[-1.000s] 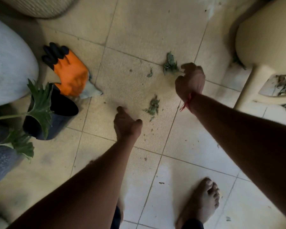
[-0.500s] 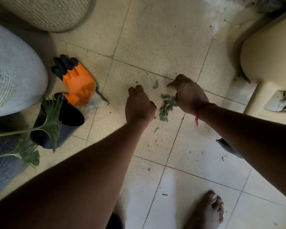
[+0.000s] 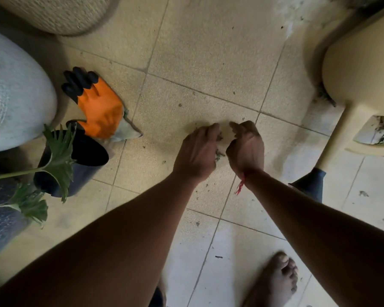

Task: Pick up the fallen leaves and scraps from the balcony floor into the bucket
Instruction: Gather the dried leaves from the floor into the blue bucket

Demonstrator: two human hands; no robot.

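Leaf clump (image 3: 219, 154): small, grey-green, down on the tiled floor (image 3: 208, 52), well to the right of the orange glove (image 3: 100, 109) and slightly nearer the camera. Most of it is hidden between the two hands.

Left hand (image 3: 197, 152): glove side of the clump, back of hand up, fingers bent down and curled in against the leaves; scraps show at the fingertips.

Right hand (image 3: 246, 147): far side of the clump from the glove, fingers folded tight, closing the leaves in from that side. How much each hand holds is hidden. Red thread (image 3: 240, 187) hangs from its wrist.

Loose crumbs (image 3: 197, 223) scattered on tiles right of the glove.

Glove: flat on the floor, black fingertips pointing away from the camera, cuff touching the rim of a black pot (image 3: 84, 156) tipped on its side just below it. Green plant leaf (image 3: 58, 156) crosses in front of that pot.

Left of the glove: pale knitted-looking planter (image 3: 11, 96). Above the glove: woven basket (image 3: 60, 14). Far right of the glove: cream plastic chair (image 3: 359, 69). Below and right: bare foot (image 3: 277, 282).
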